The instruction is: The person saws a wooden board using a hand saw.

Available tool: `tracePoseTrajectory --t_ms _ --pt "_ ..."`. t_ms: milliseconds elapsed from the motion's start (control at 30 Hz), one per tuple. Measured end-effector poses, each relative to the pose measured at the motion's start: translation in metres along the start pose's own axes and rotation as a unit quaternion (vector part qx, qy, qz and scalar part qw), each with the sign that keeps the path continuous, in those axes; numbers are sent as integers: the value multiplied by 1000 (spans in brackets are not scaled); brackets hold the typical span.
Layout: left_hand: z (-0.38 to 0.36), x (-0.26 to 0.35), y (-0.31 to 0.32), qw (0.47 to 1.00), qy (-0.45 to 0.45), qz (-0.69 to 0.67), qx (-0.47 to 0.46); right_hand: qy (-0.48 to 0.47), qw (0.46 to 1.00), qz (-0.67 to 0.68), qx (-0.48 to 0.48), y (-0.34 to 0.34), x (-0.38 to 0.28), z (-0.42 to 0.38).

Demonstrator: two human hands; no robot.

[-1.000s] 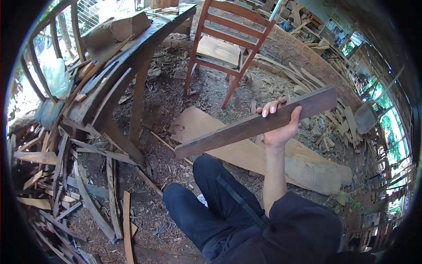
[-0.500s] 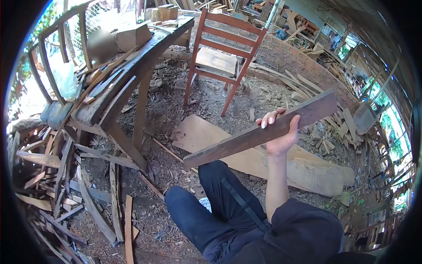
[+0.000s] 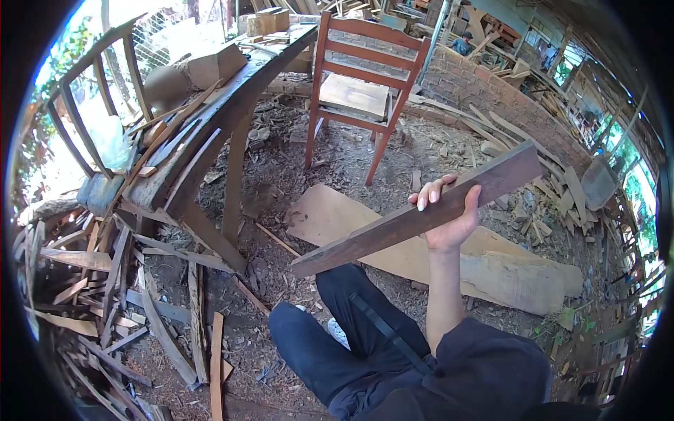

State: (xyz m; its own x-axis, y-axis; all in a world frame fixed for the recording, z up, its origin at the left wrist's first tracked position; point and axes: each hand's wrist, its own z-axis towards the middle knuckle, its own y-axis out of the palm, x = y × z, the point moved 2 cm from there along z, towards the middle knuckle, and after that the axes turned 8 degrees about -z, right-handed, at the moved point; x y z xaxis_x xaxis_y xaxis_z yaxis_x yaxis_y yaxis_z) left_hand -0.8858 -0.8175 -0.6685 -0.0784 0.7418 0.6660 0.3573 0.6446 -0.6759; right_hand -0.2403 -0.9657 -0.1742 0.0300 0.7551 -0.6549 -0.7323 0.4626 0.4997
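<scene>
My right hand [image 3: 449, 217] is raised, its fingers and thumb closed around a long dark wooden board [image 3: 421, 214]. The board slants from its narrower lower-left end, which appears over my knee, up to its wider upper-right end. My thumb lies on the right of the grip, with my fingertips to its left. Behind and below the board, a wide pale plank [image 3: 351, 217] lies on the dirt floor. My left hand is out of view.
A reddish wooden chair [image 3: 368, 57] stands ahead. At left is a workbench [image 3: 210, 133] bearing wood pieces, with scrap wood [image 3: 81, 259] piled below. A brick wall [image 3: 491, 88] runs behind. Another person [image 3: 462, 45] is in the far background.
The view has shifted slightly, so the chair, bench and floor planks appear a little further right. My right hand keeps its grip, and the board has barely moved in view.
</scene>
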Motion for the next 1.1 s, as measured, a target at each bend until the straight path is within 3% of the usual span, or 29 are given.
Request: tracePoseTrajectory --t_ms 267,567,633,667,700,767,800,833,867,900,933,967,1000,1033,1100 --pt "-36 101 -59 988 49 -12 145 53 998 30 -14 5 -2 59" --pt "-122 285 -188 964 71 21 256 121 992 -36 27 84 -149 205" --pt "-148 346 -217 981 134 -41 136 131 990 -44 37 114 -191 245" --pt "-173 377 -219 971 132 -148 131 139 989 -39 33 129 -210 265" --pt "-188 412 -225 961 156 -129 190 152 986 -57 28 141 -228 283" --pt "-220 472 -248 983 84 -154 56 172 982 -70 16 166 -263 319" --pt "-239 503 -255 971 89 -212 59 195 976 -94 14 177 -278 336" --pt "-286 548 -297 986 80 -137 -43 218 969 -117 12 187 -291 349" --pt "-333 587 -316 961 53 -253 -93 224 968 -110 6 195 -299 361" --pt "-326 592 -298 894 130 -381 -197 244 966 -90 13 199 -302 372" --pt "-381 636 -341 908 42 -338 -243 265 962 -71 20 201 -303 380" --pt "-369 627 -331 860 60 -419 -285 267 961 -68 18 201 -301 384" --pt "-443 666 -378 861 61 -419 -280 252 967 -46 -11 202 -297 390" --pt "-537 709 -431 855 167 -446 -203 235 971 -21 -42 206 -296 400" --pt "-628 723 -463 811 234 -465 -267 245 968 3 -52 229 -287 421"
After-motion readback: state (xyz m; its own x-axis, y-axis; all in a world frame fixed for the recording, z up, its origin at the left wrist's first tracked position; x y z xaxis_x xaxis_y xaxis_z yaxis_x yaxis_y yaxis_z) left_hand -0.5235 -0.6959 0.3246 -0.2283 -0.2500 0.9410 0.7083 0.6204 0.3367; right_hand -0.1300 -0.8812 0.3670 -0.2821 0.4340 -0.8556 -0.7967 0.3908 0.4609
